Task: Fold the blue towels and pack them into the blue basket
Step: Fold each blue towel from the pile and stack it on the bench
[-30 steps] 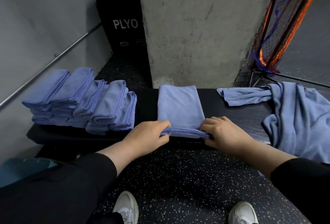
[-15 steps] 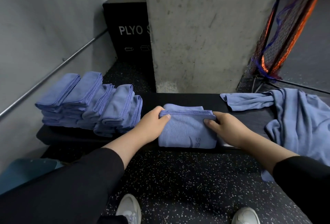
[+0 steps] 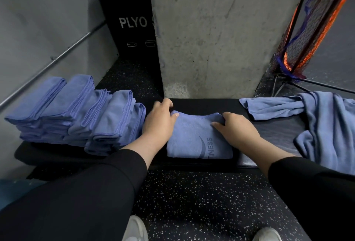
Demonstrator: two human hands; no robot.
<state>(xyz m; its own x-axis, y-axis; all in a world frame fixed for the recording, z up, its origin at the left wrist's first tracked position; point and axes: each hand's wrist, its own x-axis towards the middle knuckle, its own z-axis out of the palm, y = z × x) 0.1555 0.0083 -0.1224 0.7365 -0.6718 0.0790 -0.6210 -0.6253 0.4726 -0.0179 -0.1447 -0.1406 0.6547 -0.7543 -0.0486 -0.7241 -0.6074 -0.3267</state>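
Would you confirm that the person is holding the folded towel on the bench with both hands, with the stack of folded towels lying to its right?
Not quite: in the head view, the stack of folded towels lies to the left of the folded towel. The left hand and right hand do hold it on the bench.

Soft matt cloth towel (image 3: 197,140) on smooth black bench (image 3: 269,135); rough concrete pillar (image 3: 221,35).

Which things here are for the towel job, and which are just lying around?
For the job:
- folded towel under both hands: left hand, right hand
- stack of folded towels
- unfolded towels
- bench

Just lying around:
- black PLYO box
- concrete pillar
- orange net
- wall rail
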